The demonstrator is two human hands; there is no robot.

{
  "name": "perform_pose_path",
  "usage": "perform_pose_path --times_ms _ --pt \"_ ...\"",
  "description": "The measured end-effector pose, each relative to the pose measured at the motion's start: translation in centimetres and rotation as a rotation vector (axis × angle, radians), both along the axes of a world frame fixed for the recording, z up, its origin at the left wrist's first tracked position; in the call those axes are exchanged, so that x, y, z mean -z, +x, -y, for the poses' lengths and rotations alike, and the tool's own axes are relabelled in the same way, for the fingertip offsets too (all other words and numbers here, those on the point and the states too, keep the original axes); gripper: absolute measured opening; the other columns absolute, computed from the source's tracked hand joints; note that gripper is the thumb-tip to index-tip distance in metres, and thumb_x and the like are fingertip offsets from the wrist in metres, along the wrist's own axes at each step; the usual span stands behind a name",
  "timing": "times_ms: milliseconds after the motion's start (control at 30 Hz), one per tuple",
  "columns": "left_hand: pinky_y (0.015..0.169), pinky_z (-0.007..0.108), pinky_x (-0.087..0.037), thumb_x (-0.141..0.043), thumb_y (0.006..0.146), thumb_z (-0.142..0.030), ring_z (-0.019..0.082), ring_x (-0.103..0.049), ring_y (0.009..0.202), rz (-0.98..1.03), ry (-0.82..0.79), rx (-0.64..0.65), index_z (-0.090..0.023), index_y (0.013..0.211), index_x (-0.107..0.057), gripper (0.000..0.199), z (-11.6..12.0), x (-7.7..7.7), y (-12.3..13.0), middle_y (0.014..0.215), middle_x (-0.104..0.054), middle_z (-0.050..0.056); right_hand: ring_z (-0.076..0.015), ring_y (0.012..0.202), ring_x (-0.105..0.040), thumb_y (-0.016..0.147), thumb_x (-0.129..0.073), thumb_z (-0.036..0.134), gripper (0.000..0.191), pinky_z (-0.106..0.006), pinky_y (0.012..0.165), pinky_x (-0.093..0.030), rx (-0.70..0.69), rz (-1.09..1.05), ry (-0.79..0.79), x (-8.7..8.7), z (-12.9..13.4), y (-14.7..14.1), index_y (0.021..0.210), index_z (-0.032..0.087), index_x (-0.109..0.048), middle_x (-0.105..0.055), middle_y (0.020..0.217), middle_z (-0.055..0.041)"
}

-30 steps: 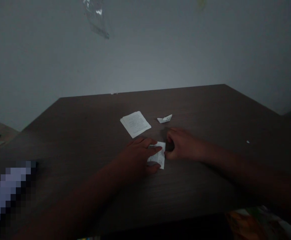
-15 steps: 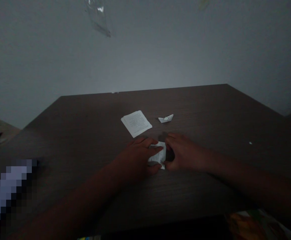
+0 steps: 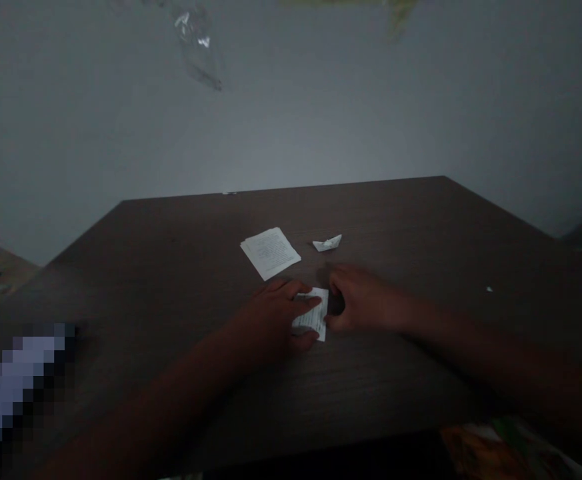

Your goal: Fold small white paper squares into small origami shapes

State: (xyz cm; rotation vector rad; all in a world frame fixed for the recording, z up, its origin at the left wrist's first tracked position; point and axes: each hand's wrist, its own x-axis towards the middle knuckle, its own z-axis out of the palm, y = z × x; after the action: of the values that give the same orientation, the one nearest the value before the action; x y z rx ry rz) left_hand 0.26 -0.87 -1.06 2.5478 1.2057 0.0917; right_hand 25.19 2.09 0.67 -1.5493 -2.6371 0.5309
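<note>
Moved back along the right edge of the small paper (image 3: pixel 313 321) since half a second ago, in the head view, with the right hand (image 3: pixel 358 300), away from the near corner: probably working that edge. Curled fingers there; impossible to say whether pinching. Spread over the paper with the left hand (image 3: pixel 277 315), apparently pinning it to the table (image 3: pixel 371 393), nearer than the paper stack (image 3: pixel 269 253).
</note>
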Motion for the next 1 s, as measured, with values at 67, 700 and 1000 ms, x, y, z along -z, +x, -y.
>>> perform_pose_path --times_ms 67,700,1000 --pt "0.142 0.060 -0.056 -0.090 0.105 -0.041 0.041 -0.070 0.162 -0.005 0.011 -0.002 -0.033 0.171 -0.080 0.067 -0.1 0.2 -0.1 0.174 -0.076 0.011 -0.0438 0.129 -0.077 0.079 -0.108 0.044 0.047 -0.053 0.111 -0.060 -0.035 -0.055 0.021 0.2 1.1 -0.1 0.110 0.023 -0.081 -0.084 0.134 -0.0174" --pt "0.141 0.062 -0.056 -0.086 0.105 -0.037 0.042 -0.069 0.165 0.012 -0.019 -0.003 -0.030 0.169 -0.080 0.065 0.2 -0.4 -0.1 0.177 -0.075 0.013 -0.0350 0.108 -0.074 0.088 -0.099 0.040 0.035 -0.043 0.091 -0.053 0.049 -0.024 0.028 0.3 -1.6 1.1 0.096 0.026 -0.069 -0.077 0.112 -0.0110" --pt "0.141 0.064 -0.056 -0.090 0.103 -0.037 0.044 -0.070 0.162 -0.004 -0.005 -0.017 -0.031 0.170 -0.080 0.068 0.3 -0.5 0.2 0.171 -0.077 0.013 -0.0382 0.115 -0.076 0.084 -0.103 0.040 0.038 -0.048 0.101 -0.058 -0.022 -0.046 -0.010 -0.4 0.8 0.4 0.099 0.025 -0.071 -0.081 0.115 -0.0124"
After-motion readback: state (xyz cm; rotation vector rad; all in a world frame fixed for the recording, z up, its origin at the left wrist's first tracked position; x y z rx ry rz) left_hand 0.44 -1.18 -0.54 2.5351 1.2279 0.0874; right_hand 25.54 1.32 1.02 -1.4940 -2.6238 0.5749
